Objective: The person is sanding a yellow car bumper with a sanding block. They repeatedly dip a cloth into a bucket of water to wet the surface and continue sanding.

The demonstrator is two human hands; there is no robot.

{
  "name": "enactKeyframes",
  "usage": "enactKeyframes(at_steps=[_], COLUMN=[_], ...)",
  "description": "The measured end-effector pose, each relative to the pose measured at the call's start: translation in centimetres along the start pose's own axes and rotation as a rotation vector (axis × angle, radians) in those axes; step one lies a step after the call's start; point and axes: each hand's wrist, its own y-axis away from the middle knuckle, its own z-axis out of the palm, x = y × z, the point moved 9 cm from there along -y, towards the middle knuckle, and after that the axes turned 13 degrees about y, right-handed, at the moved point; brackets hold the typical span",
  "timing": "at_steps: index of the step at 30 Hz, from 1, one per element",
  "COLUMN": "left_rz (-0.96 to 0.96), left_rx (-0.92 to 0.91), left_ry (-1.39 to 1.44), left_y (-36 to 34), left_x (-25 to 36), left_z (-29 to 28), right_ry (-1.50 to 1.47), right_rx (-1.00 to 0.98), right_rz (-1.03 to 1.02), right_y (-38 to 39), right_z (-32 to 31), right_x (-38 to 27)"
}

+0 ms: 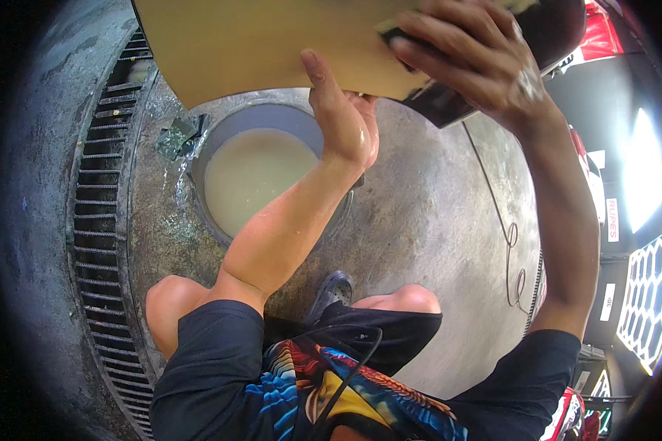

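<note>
A large, glossy curved panel, tan with black toward its right end, fills the top of the view. My left hand grips its lower edge, thumb on the near face and the other fingers behind it. Against the panel's right part my right hand presses a small dark sheet that looks like sandpaper; the fingers are slightly blurred and cover most of it. Whitish residue sits on the back of that hand. Below the panel stands a round grey bucket of cloudy beige water, partly hidden by my left forearm.
Wet dark green pieces of sheet lie at the bucket's left. A metal floor grate runs along the left side. On the concrete floor a thin cable loops at the right. Bright lamps stand at the far right.
</note>
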Motion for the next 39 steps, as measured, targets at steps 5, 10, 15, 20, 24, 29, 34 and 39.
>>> enactKeyframes(at_steps=[5, 10, 15, 20, 24, 29, 34, 39], left_rz=[-0.021, -0.01, 0.006, -0.001, 0.024, 0.012, -0.014, 0.021], left_rx=[-0.035, 0.007, -0.025, 0.0, 0.034, -0.038, 0.034, 0.011], left_ry=[-0.014, -0.001, -0.009, -0.014, 0.003, -0.035, 0.0, -0.025], left_y=[-0.2, -0.2, 0.0, 0.0, 0.1, 0.0, 0.3, 0.3], left_x=[0.3, 0.0, 0.4, 0.3, 0.1, 0.7, 0.2, 0.3], left_z=[-0.2, -0.2, 0.1, -0.2, -0.1, 0.4, 0.1, 0.3], right_ry=[0.029, 0.015, -0.025, 0.085, 0.046, 0.017, 0.006, -0.092], right_rx=[-0.006, -0.11, -0.049, -0.171, -0.05, -0.124, -0.15, -0.071], right_rz=[0.042, 0.049, 0.054, 0.069, 0.027, 0.099, 0.02, 0.073], right_y=[0.8, 2.6, -0.6, 3.3, 1.0, 0.1, 2.6, -1.0], right_z=[-0.1, -0.5, -0.3, -0.3, -0.2, 0.4, -0.9, -0.1], right_x=[-0.1, 0.0, -0.3, 0.5, 0.4, 0.5, 0.3, 0.7])
